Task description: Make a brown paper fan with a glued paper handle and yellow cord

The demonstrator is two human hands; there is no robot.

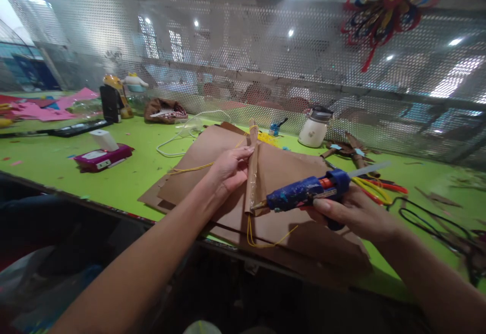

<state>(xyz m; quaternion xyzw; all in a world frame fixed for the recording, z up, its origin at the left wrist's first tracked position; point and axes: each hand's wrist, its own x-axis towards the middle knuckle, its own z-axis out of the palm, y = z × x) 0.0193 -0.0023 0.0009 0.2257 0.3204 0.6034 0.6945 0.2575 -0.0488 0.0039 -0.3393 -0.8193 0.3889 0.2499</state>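
Note:
My left hand [232, 170] grips a narrow rolled tube of brown paper [252, 172] between thumb and fingers. Yellow string [249, 233] hangs in a loop from the tube's near end, and more string runs past its far end. In my right hand [347, 207] is a blue hot glue gun [304, 192] with a clear glue stick [370, 169] out of its back. The gun's nozzle is at the tube's near end, where a shiny line of glue runs along the paper. Large sheets of brown paper [197, 154] lie beneath both hands.
On the green table [152, 184] a purple device with a white plug [103, 156] stands left. A white jar [315, 127] and a small blue bottle [274, 129] are behind the paper. Scissors [391, 187] and a black cable [429, 227] lie right. A perforated metal screen [235, 71] closes the back.

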